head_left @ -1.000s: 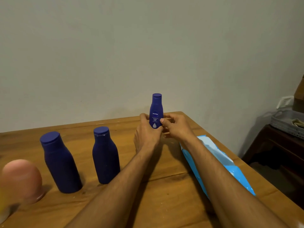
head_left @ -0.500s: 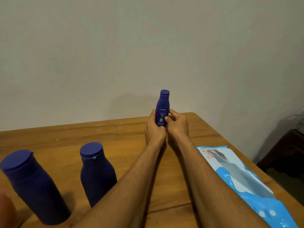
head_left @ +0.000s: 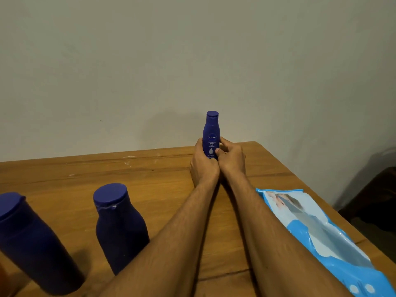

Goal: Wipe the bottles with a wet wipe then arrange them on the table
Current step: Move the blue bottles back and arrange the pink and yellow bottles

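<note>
A small blue Nivea bottle (head_left: 211,133) stands upright near the far edge of the wooden table (head_left: 150,172), its label facing me. My left hand (head_left: 202,166) grips its lower left side and my right hand (head_left: 232,158) grips its lower right side, thumb on the front. Two larger dark blue bottles stand upright close to me: one (head_left: 120,226) at centre left and one (head_left: 32,243) at the far left. No loose wipe is visible in either hand.
A blue and white wet-wipe pack (head_left: 321,239) lies flat along the table's right edge beside my right forearm. A plain wall rises just behind the table. Dark furniture (head_left: 377,198) stands on the floor to the right.
Both hands have carried the small bottle farther from me toward the far table edge. My view has moved forward, so the two big bottles and the wipe pack appear nearer and lower.
</note>
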{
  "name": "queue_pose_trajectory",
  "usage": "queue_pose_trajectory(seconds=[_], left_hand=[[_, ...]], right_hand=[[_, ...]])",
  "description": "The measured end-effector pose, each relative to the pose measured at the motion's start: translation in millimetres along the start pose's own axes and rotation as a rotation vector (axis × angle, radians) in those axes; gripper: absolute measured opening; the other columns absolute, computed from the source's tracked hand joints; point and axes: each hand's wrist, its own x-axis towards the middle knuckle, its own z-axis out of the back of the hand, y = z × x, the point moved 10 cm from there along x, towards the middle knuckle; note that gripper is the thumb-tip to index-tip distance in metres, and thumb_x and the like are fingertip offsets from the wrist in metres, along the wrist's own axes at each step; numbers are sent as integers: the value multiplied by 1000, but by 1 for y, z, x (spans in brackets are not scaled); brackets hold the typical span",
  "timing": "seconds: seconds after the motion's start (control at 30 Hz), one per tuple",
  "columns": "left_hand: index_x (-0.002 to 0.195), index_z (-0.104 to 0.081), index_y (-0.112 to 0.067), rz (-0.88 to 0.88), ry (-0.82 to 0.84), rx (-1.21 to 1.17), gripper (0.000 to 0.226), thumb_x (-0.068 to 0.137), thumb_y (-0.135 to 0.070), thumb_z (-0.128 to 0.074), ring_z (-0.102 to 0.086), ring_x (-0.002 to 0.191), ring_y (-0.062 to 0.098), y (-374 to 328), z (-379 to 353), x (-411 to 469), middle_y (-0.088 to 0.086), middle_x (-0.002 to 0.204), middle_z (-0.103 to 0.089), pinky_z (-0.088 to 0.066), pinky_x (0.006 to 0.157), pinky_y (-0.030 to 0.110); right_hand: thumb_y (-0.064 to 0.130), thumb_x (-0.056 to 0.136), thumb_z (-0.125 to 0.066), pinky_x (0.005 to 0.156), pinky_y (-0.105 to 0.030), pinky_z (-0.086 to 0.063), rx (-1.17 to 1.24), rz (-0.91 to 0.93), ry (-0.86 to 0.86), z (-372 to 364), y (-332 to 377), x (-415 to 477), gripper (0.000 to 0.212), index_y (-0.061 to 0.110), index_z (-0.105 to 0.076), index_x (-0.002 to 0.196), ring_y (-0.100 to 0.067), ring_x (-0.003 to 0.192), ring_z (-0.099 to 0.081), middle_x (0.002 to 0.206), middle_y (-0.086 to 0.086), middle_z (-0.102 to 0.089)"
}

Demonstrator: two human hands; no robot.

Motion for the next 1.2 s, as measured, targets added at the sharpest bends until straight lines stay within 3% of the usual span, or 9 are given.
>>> queue_pose_trajectory(seconds=[0.23,0.33,0.5,0.73,0.97,1.13,1.2], left_hand=[[138,-48,-17,14,-85,28,47,93,-17,-63,-59,111,19,1,11,-6,0,121,-61,-51,98,42],[140,-46,-19,26,-110,64,52,92,-18,-64,-58,116,21,3,15,-9,3,128,-60,-49,101,47],[146,-39,-19,50,-110,85,60,92,-16,-65,-57,119,23,2,17,-13,4,132,-58,-49,101,47],[142,-40,-15,146,-78,104,64,87,-18,-72,-57,118,26,3,20,-29,7,129,-58,-52,98,48],[145,-37,-19,199,23,10,59,92,-7,-59,-50,127,20,-16,33,-83,4,141,-50,-45,104,38],[117,-50,-26,196,122,-5,38,90,1,-56,-57,103,10,-28,54,-134,-6,110,-54,-51,95,34],[105,-53,-26,168,167,25,30,91,0,-56,-57,91,5,-35,66,-151,-9,100,-55,-53,86,28]], right_hand=[[19,95,-54,68,-16,-47,-37,24,61,-5,3,-5,44,22,-45,138,-12,100,-58,127,-3,-59],[20,94,-54,73,-20,-48,-55,23,81,-7,1,-8,45,21,-44,139,-16,108,-58,129,-4,-58],[19,95,-53,88,-36,-52,-72,7,92,-7,0,-12,47,21,-42,140,-20,111,-58,130,-6,-57],[15,93,-56,68,-16,-45,-57,-96,6,8,-6,-20,45,15,-45,137,-15,106,-60,125,-6,-61],[6,87,-62,69,-20,-46,-78,-129,-102,42,20,-49,30,12,-60,116,-14,97,-60,111,-5,-65],[10,85,-65,70,-23,-52,-78,-61,-69,58,45,-82,16,13,-65,101,-18,95,-63,102,-4,-66],[7,82,-66,75,-30,-56,-94,-44,-17,57,52,-97,15,16,-65,93,-19,94,-64,98,-3,-67]])
